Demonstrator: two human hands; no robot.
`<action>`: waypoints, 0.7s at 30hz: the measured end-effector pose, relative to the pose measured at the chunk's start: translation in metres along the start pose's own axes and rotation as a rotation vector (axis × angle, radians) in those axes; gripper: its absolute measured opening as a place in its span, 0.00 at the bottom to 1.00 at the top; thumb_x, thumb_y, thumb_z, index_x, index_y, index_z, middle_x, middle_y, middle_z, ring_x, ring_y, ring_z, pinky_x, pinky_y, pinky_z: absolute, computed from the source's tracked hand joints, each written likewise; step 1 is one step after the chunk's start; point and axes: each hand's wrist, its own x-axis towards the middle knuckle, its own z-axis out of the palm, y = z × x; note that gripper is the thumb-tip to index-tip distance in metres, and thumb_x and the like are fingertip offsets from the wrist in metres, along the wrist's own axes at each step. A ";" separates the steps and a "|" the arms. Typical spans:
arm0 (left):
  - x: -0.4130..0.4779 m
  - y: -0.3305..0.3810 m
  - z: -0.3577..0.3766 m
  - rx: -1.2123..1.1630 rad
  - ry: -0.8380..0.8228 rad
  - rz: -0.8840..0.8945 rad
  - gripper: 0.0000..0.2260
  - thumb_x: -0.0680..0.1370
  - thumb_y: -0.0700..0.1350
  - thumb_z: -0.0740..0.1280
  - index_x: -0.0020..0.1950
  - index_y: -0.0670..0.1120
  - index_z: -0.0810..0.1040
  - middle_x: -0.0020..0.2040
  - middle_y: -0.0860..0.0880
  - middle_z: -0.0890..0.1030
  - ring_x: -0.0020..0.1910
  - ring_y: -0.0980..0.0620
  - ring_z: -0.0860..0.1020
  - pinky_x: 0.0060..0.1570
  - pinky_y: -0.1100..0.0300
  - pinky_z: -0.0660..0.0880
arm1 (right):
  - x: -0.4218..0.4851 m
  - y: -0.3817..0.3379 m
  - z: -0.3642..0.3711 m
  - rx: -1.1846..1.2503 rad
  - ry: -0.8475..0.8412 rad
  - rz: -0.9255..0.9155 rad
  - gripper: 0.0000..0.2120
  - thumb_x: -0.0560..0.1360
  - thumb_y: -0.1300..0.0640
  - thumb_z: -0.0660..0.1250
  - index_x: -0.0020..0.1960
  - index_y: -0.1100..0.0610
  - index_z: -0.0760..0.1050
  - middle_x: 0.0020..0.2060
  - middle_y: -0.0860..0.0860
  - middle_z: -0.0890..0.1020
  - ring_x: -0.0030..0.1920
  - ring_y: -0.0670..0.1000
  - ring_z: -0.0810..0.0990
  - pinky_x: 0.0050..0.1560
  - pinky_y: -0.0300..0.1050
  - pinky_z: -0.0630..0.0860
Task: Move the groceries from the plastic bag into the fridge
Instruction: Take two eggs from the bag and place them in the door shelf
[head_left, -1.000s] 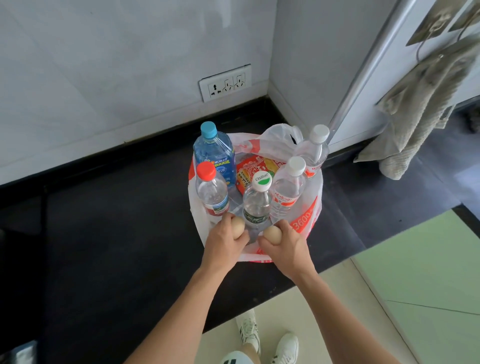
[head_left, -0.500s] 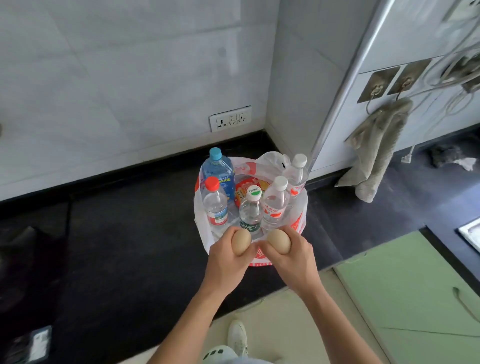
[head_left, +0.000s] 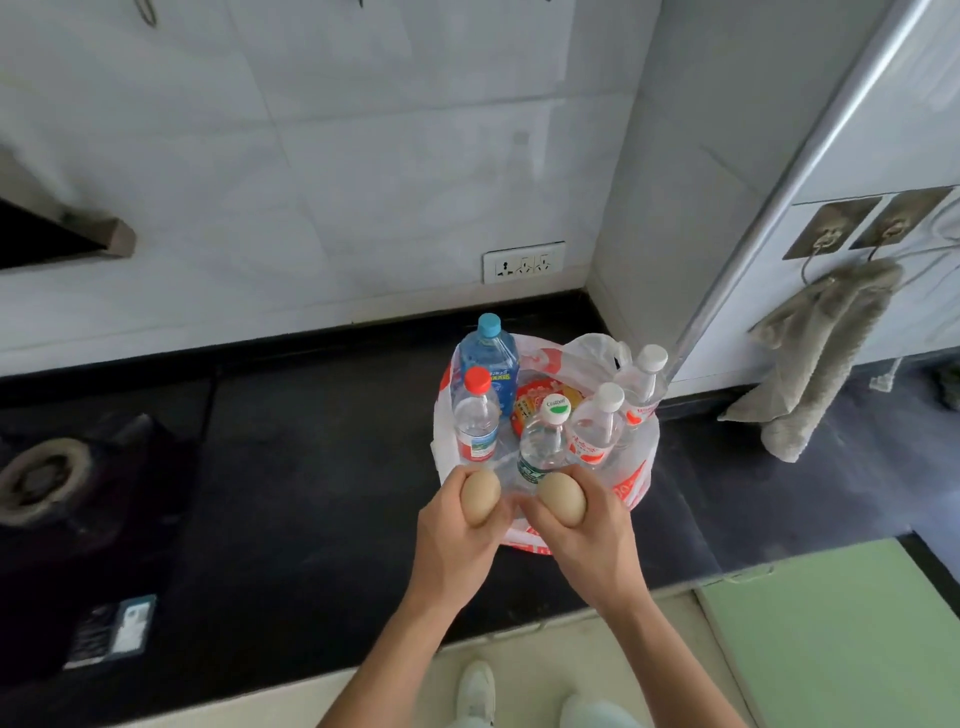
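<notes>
Two hands, one egg each: my left hand (head_left: 457, 540) curls round a tan egg (head_left: 480, 496) and my right hand (head_left: 584, 540) round a second egg (head_left: 562, 499), side by side over the near rim of the plastic bag (head_left: 636, 478). It sits near the back right corner of the dark counter (head_left: 311, 493), with five bottles (head_left: 543, 447) upright around a red packet (head_left: 535, 402).

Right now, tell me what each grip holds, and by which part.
The left grip holds one egg by its lower half, the right grip holds the other egg likewise; both tops show.
</notes>
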 end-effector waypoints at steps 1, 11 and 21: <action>-0.002 0.001 -0.001 0.004 0.024 -0.009 0.10 0.73 0.50 0.75 0.46 0.50 0.76 0.39 0.63 0.80 0.39 0.61 0.78 0.36 0.71 0.72 | 0.003 0.000 0.001 0.000 -0.025 -0.010 0.11 0.71 0.54 0.78 0.40 0.51 0.75 0.32 0.45 0.79 0.32 0.44 0.76 0.32 0.37 0.74; -0.059 0.005 -0.004 0.057 0.465 -0.174 0.08 0.74 0.50 0.74 0.47 0.52 0.77 0.42 0.56 0.80 0.42 0.57 0.79 0.40 0.66 0.77 | 0.018 -0.013 0.004 -0.070 -0.416 -0.262 0.13 0.72 0.47 0.76 0.44 0.42 0.71 0.38 0.41 0.79 0.43 0.38 0.79 0.36 0.29 0.74; -0.178 -0.003 -0.001 0.026 0.902 -0.412 0.08 0.74 0.52 0.73 0.48 0.57 0.75 0.43 0.60 0.80 0.43 0.62 0.78 0.39 0.71 0.75 | -0.052 -0.030 0.034 -0.020 -0.934 -0.317 0.11 0.72 0.51 0.77 0.44 0.45 0.74 0.36 0.40 0.81 0.41 0.36 0.80 0.35 0.29 0.74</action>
